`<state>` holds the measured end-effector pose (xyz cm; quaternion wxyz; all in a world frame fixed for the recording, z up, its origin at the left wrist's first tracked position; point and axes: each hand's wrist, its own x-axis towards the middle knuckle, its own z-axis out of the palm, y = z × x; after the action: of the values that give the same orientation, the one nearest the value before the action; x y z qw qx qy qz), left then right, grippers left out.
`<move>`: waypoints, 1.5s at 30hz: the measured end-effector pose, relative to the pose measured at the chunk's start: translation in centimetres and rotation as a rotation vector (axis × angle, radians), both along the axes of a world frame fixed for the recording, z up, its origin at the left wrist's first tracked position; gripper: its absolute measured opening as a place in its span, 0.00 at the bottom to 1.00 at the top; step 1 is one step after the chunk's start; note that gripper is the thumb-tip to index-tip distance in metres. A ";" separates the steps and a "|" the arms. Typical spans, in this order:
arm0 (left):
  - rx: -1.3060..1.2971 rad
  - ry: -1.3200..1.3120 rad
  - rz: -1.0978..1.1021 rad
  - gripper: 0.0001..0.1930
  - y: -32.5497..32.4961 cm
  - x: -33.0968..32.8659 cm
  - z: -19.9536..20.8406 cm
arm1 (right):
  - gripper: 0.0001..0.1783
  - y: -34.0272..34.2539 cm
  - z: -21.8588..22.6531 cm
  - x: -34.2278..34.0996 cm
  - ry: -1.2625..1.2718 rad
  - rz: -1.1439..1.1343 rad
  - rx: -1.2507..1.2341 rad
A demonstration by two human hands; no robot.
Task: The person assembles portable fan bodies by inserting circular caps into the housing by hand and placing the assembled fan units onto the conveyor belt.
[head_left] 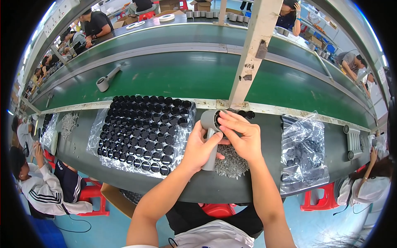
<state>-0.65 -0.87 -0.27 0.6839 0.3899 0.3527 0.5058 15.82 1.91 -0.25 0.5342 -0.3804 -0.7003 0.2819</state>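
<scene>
Above the dark table edge, a grey plastic housing [207, 121] with a round head and a straight handle is held tilted between my hands. My left hand [197, 148] is closed around it where the head meets the handle. The fingers of my right hand [242, 134] are bent together at the head's round opening, where something dark shows inside. Whether they also pinch a small part there is hidden. Under my hands lies a heap of small clear-grey plastic pieces [231, 164]. Two black round caps [250, 114] sit just beyond my right fingers.
Rows of black round caps [142, 132] lie on plastic sheeting at left. A clear plastic bag [304, 153] of dark parts lies at right, with stacked grey housings [352, 142] beyond. Another housing [108, 79] rests on the green conveyor belt [165, 74]. A pale post [254, 53] rises ahead. Co-workers sit on both sides.
</scene>
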 end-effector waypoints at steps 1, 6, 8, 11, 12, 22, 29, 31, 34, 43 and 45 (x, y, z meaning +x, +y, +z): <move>0.009 0.011 0.004 0.26 0.0 0.0 -0.1 | 0.17 0.0 0.0 0.0 -0.012 0.008 0.004; 0.060 0.015 0.014 0.27 0.0 0.0 -0.6 | 0.18 -0.3 0.5 0.1 -0.073 0.023 0.044; 0.020 0.016 0.060 0.26 0.1 -0.3 -0.4 | 0.19 -0.4 0.6 -0.2 -0.142 0.066 0.135; 0.025 -0.050 0.075 0.26 0.3 -0.5 -0.6 | 0.20 -0.5 1.2 -0.1 -0.168 0.101 0.166; 0.051 -0.023 0.077 0.26 0.4 -0.5 -0.6 | 0.22 -0.7 1.3 -0.2 -0.158 0.109 0.197; 0.072 0.028 0.141 0.25 0.6 -0.3 -0.8 | 0.28 -1.0 0.7 -0.3 -0.138 0.063 0.226; 0.128 0.102 0.101 0.25 0.0 0.2 -0.6 | 0.33 -1.3 0.9 -0.6 0.287 0.066 -0.284; 0.154 0.118 0.103 0.26 -0.2 0.0 -0.6 | 0.32 -1.3 0.9 -0.4 0.280 0.081 -0.365; 0.206 0.159 0.111 0.27 -0.4 -0.2 -0.3 | 0.28 -1.4 0.9 -0.1 0.297 0.262 -0.552; 0.245 0.173 0.065 0.30 -0.6 -0.7 0.9 | 0.27 -1.1 0.3 -0.2 0.351 0.252 -0.470; 0.330 0.215 0.105 0.31 -0.6 -0.9 0.9 | 0.27 -1.3 0.6 -0.2 0.355 0.260 -0.447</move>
<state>-1.53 -1.44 0.67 0.5416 0.5296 0.3559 0.5472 15.59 0.60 0.32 0.5110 -0.3406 -0.5593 0.5568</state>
